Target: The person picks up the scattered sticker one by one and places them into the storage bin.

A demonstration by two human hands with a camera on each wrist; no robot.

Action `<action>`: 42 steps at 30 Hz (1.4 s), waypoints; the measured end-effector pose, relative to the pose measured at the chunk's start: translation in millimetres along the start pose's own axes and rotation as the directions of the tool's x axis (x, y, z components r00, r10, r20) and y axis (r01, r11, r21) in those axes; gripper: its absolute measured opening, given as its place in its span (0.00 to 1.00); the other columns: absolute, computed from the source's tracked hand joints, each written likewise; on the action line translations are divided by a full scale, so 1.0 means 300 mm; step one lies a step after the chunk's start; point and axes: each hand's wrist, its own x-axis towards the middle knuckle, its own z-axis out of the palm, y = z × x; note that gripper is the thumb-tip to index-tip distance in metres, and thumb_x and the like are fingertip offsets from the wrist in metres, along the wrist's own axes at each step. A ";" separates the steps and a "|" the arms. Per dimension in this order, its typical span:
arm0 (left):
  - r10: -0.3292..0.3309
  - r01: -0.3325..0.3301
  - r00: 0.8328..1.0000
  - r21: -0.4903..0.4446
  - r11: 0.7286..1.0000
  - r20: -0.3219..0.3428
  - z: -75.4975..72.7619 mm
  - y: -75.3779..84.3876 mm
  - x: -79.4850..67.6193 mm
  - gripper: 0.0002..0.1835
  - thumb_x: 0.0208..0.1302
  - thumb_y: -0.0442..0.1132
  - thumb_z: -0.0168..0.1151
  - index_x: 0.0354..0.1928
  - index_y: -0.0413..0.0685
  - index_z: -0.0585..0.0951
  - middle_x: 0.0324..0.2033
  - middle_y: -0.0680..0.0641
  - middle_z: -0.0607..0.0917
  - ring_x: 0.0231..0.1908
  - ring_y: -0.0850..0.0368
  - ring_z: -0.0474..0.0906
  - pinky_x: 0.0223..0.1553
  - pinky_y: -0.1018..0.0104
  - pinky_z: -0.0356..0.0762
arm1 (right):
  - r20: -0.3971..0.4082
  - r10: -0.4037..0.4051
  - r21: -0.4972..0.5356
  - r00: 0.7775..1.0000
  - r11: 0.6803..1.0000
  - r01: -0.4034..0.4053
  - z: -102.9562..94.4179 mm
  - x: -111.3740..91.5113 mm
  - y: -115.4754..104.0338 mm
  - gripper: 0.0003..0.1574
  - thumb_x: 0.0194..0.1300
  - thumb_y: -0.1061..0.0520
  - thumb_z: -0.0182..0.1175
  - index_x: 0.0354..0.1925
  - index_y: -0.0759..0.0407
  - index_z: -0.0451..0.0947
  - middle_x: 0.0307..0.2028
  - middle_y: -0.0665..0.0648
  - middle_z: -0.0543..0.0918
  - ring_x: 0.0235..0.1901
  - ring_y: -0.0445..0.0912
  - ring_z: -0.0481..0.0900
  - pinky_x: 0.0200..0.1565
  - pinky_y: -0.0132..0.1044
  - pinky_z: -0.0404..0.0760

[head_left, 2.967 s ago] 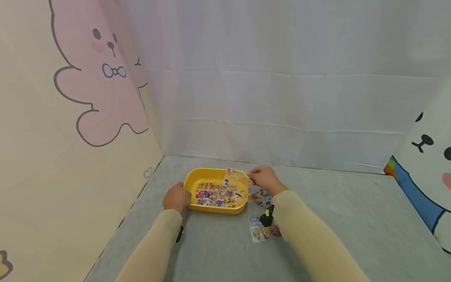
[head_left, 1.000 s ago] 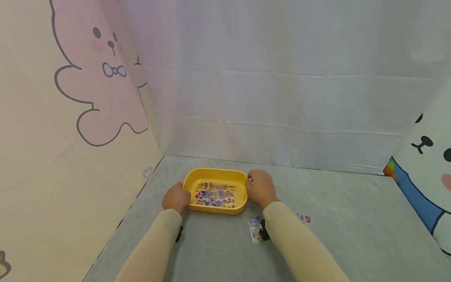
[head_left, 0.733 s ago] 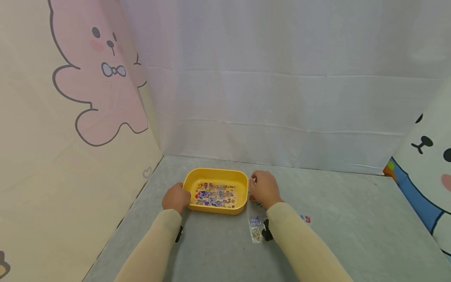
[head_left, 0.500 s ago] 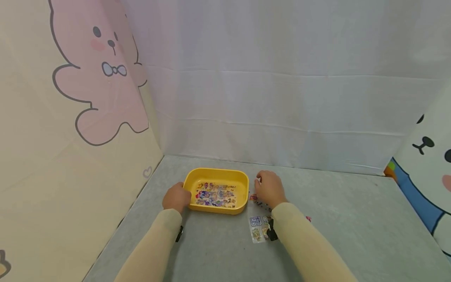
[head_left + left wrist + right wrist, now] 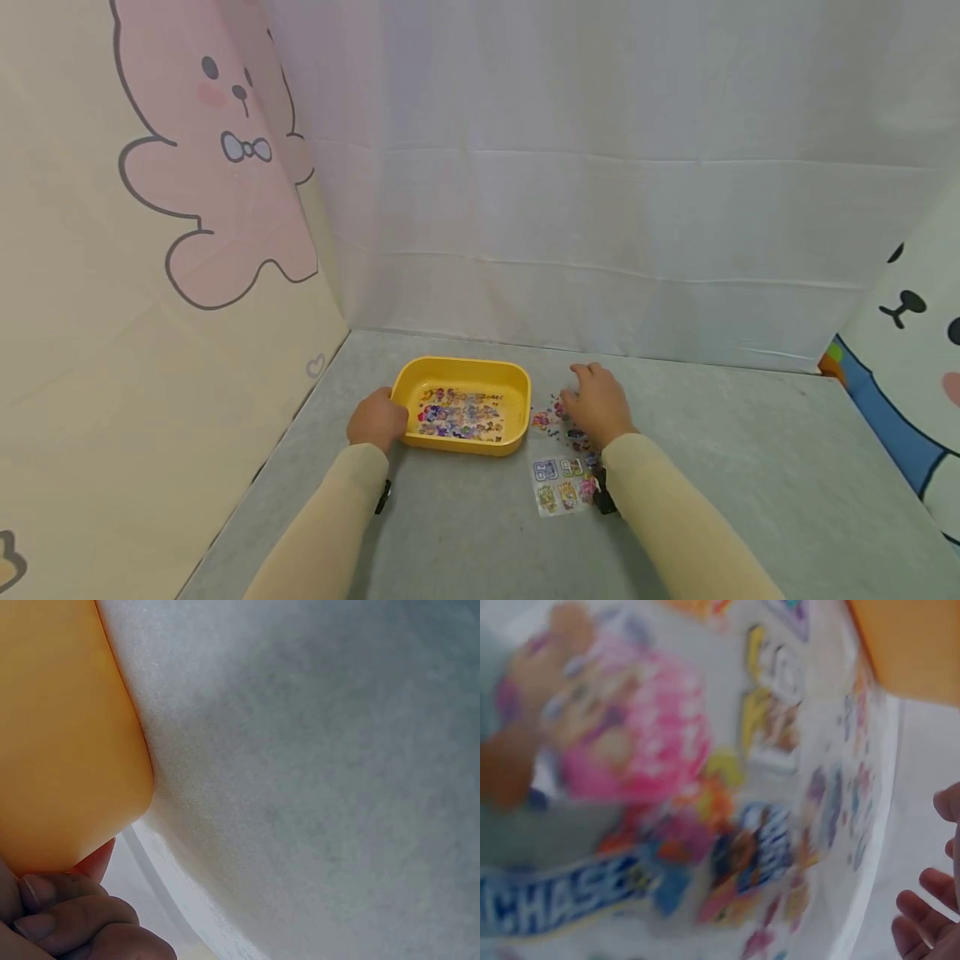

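Note:
A yellow tray [image 5: 462, 365] stands on the table, with clear sticker sheets [image 5: 459, 414] of small cartoon figures lying flat inside. My left hand [image 5: 377, 420] grips the tray's left end; in the left wrist view its fingers [image 5: 82, 907] curl below the tray's corner. Right of the tray, my right hand [image 5: 598, 406] hovers over more sticker sheets, fingers spread and nothing between them. One sheet [image 5: 546, 497] with large figures lies nearest; another [image 5: 542, 421] with small figures is partly hidden by the hand. The right wrist view shows a sticker reading "CHASE" [image 5: 562, 896] up close.
A grey cloth-like surface [image 5: 765, 467] covers the table. White sheeting [image 5: 600, 217] hangs behind, and a cartoon-printed curtain [image 5: 225, 208] borders the left side. Another printed curtain [image 5: 922, 367] closes off the right.
My right hand brought a clear sticker sheet over the tray and let it go inside, then drew back right over the remaining sheets. My left hand has stayed on the tray.

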 end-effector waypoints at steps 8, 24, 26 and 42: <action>0.002 -0.002 1.000 0.008 1.000 0.010 0.000 -0.002 0.005 0.28 0.60 0.40 0.54 0.63 0.40 0.68 0.47 0.38 0.80 0.35 0.47 0.73 0.42 0.48 0.74 | 0.087 0.067 -0.014 0.994 0.998 -0.066 0.012 -0.027 0.060 0.50 0.55 0.33 0.60 0.62 0.65 0.64 0.51 0.67 0.71 0.51 0.61 0.69 0.54 0.58 0.66; 0.013 -0.013 1.000 -0.004 1.000 -0.002 -0.004 0.001 -0.015 0.27 0.60 0.39 0.53 0.62 0.40 0.69 0.47 0.39 0.80 0.35 0.46 0.73 0.42 0.49 0.74 | 0.136 0.053 -0.050 0.989 0.998 -0.046 0.000 -0.068 0.111 0.45 0.51 0.35 0.63 0.52 0.70 0.71 0.44 0.67 0.74 0.45 0.61 0.70 0.50 0.58 0.67; 0.013 -0.013 1.000 -0.004 1.000 0.001 -0.005 0.002 -0.017 0.27 0.60 0.40 0.54 0.62 0.40 0.69 0.47 0.39 0.80 0.35 0.46 0.73 0.42 0.50 0.74 | 0.140 0.056 -0.045 0.989 0.998 -0.050 -0.002 -0.068 0.112 0.43 0.51 0.36 0.64 0.50 0.71 0.72 0.44 0.67 0.74 0.45 0.61 0.70 0.50 0.58 0.67; -0.002 0.002 1.000 -0.011 1.000 0.012 -0.006 0.007 -0.008 0.28 0.60 0.39 0.54 0.63 0.39 0.67 0.49 0.37 0.79 0.36 0.46 0.73 0.43 0.48 0.74 | 0.170 0.144 0.024 0.975 0.988 -0.150 -0.007 -0.045 0.096 0.35 0.52 0.42 0.67 0.47 0.68 0.75 0.42 0.65 0.73 0.44 0.60 0.70 0.48 0.55 0.69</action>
